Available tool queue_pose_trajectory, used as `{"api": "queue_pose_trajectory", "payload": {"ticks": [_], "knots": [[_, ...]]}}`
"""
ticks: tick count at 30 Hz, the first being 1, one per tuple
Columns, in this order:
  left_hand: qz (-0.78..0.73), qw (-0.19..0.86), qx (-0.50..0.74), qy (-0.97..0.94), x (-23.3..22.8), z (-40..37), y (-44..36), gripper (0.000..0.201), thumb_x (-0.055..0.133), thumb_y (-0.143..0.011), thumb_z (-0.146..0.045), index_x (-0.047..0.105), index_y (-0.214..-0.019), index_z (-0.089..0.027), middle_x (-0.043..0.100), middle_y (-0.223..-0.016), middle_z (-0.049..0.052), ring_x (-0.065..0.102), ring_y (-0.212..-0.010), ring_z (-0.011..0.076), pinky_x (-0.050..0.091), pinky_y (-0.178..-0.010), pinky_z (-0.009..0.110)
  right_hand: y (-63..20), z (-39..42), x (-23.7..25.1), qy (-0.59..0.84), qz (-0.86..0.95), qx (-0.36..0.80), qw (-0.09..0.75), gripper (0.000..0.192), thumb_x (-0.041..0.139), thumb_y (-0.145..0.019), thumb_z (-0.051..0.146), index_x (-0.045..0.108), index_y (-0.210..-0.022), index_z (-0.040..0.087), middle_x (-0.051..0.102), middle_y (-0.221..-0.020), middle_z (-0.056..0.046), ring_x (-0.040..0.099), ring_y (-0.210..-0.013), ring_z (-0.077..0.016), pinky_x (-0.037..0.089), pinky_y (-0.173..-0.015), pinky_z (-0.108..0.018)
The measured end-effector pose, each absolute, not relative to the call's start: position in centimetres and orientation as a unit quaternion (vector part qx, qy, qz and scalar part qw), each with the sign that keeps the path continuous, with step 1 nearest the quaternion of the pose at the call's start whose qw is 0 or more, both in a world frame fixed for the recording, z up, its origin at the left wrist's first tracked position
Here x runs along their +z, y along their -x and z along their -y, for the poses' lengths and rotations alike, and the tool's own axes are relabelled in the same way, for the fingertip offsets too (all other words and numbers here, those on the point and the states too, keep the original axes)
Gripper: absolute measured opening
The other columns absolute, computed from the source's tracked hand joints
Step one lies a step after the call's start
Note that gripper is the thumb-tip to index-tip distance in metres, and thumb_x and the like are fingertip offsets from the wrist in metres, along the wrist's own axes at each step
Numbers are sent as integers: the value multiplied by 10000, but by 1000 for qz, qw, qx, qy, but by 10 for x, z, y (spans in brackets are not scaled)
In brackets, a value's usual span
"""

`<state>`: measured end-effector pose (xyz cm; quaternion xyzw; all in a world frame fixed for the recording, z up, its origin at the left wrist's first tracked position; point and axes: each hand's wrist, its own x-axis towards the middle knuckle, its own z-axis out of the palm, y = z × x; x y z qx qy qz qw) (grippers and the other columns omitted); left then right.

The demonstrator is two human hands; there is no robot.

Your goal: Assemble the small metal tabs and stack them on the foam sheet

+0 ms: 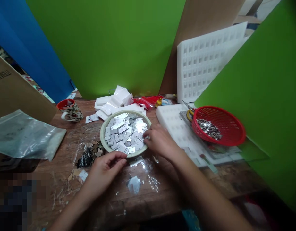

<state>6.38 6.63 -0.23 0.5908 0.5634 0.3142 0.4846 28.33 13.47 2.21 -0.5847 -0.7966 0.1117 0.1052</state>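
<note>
The right hand (159, 139) curls at the right rim of the round bowl (102, 135), and the left hand (106, 167) bends at its near rim. Whether either holds anything, one cannot tell. Gentle fingertips should keep the metal plates (122, 131) inside from spilling. They look flat, shiny and jumbled, with tiny holes.

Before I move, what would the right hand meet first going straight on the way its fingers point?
The right hand would likely meet the flat metal plates piled in the round bowl. It sits at the bowl's right side; whether it touches them yet is unclear.
</note>
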Motion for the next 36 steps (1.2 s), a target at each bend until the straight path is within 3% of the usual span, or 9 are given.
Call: {"api": "queue_pose_trajectory", "payload": {"ticks": [4,8,10,14,17,20,31,33,36], "knots": [[-560,483,316,-595,-3,-64,-62,243,631,-814,-385,691,-950,-194,699,-831,40,626,-765,185,465,-635,254,-275,-150,25,571,805,134,88,99,659,-705,152,736,-753,189,657,-899,-108,575,-944,-276,372,-837,-391],[-556,517,336,-558,-5,-61,-61,257,642,-812,-398,683,-962,-193,688,-814,30,603,-707,158,469,-613,243,-283,-153,38,552,808,177,109,70,652,-715,149,699,-709,200,666,-801,-45,594,-817,-199,406,-726,-307],[-546,548,351,-527,-7,-57,-63,259,650,-811,-397,675,-964,-190,680,-780,18,584,-650,134,463,-586,229,-290,-146,44,549,779,244,180,53,629,-757,170,669,-729,191,661,-757,-11,588,-725,-146,417,-655,-261],[-528,606,384,-454,-6,-48,-80,265,668,-802,-382,667,-955,-166,689,-738,26,573,-592,114,445,-534,205,-293,-113,43,511,564,500,414,115,665,-766,267,613,-771,164,619,-657,19,543,-560,-94,417,-520,-219],[-506,640,397,-421,-4,-44,-96,292,690,-789,-348,662,-1014,-163,716,-826,58,596,-639,123,478,-586,222,-287,-82,25,474,441,621,442,190,705,-745,316,610,-785,156,611,-603,23,544,-494,-87,407,-444,-194],[-479,658,414,-407,-5,-41,-108,261,693,-790,-324,668,-1002,-174,712,-850,53,603,-689,130,485,-631,228,-280,-57,5,468,377,659,453,215,728,-736,325,623,-785,143,635,-592,9,562,-472,-85,425,-432,-181],[-463,685,390,-405,-23,-26,-119,184,682,-812,-321,693,-895,-157,657,-722,10,566,-654,105,455,-628,197,-276,-15,-29,502,309,652,478,257,724,-744,374,605,-768,147,666,-626,-19,586,-474,-107,476,-455,-211],[-469,696,389,-378,-29,-22,-121,214,689,-811,-308,687,-968,-163,688,-789,27,605,-718,119,475,-690,208,-276,-8,-35,542,369,576,488,195,673,-796,349,612,-787,164,671,-655,-29,613,-530,-134,505,-510,-247],[-442,741,393,-319,-34,-16,-124,322,695,-809,-273,650,-1117,-189,706,-1032,75,639,-933,174,485,-843,263,-279,2,-39,564,571,364,472,85,583,-856,223,662,-882,205,692,-830,-68,652,-767,-194,531,-701,-329]]}}
